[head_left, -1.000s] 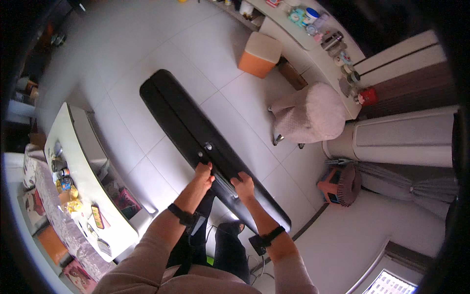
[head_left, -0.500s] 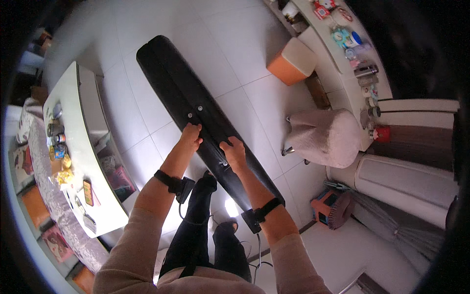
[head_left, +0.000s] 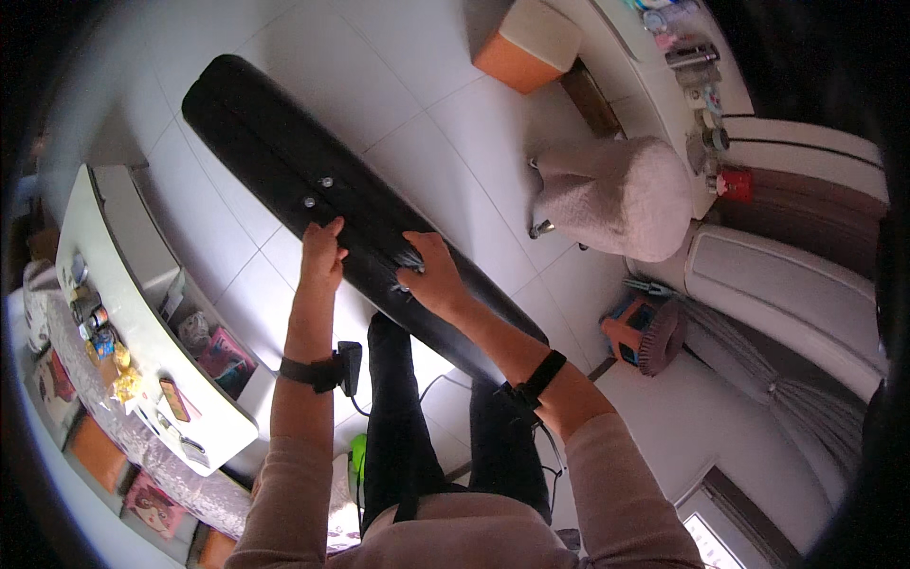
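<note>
A long, black, rounded case [head_left: 275,142] with shiny round metal fittings stretches diagonally from the far left toward my right forearm. My left hand [head_left: 324,254] is closed at its near left edge, the thumb and fingers bent against the side below two fittings. Farther along toward me, my right hand [head_left: 434,275] lies over the case with curled fingers, at another metal fitting that it partly covers. What is under the right fingers is mostly hidden. Both wrists wear black straps with small boxes and cables.
On the left stands a white table [head_left: 213,436] with jars, a phone and glasses. To the right are a cloth-covered stool [head_left: 616,199], an orange-and-white box [head_left: 526,47], an orange-and-dark device [head_left: 640,332] and a white counter with small items. White tiles cover the floor.
The case has shifted left in view and its far end has swung left. Both hands moved with it, staying on it. My right fingers now cover more of the near fitting.
</note>
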Demonstrator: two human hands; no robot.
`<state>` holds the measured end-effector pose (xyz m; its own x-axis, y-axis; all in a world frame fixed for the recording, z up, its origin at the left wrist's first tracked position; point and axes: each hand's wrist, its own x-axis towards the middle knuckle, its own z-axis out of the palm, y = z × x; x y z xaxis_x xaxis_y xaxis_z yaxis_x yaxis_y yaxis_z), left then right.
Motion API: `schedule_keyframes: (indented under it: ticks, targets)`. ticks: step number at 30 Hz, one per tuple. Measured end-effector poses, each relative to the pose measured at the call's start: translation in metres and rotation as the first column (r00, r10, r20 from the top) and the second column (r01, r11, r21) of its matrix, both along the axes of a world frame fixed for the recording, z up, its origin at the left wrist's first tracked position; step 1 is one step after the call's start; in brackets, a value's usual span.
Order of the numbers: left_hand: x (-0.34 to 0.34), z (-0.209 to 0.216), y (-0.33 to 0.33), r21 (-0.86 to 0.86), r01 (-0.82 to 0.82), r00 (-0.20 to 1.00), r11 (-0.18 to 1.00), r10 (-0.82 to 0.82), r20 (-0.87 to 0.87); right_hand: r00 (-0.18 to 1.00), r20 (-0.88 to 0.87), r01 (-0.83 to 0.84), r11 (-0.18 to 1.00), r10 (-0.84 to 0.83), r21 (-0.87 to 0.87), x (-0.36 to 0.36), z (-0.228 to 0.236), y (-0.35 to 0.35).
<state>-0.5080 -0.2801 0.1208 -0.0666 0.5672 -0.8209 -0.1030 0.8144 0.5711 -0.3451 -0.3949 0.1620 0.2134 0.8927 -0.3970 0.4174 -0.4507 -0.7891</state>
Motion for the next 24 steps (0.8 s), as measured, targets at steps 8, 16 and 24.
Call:
schedule_keyframes:
  ticks: [8, 16, 24]
  targets:
    - [-0.035, -0.001, -0.015, 0.082, 0.034, 0.999, 0.996, -0.036, 0.014, 0.975, -0.222, -0.028, 0.998, 0.015, -0.053, 0.094, 0.004, -0.11]
    - [0.015, 0.093, -0.16, 0.207, -0.303, 0.942, 0.93, 0.326, -0.086, 0.969, -0.243, 0.039, 0.999, -0.04, -0.009, 0.305, 0.003, -0.242]
    - [0.31, 0.181, -0.264, 0.484, 0.291, 0.955, 0.826, -0.215, -0.207, 0.959, -0.078, 0.282, 0.951, -0.274, 0.128, 0.482, 0.033, -0.355]
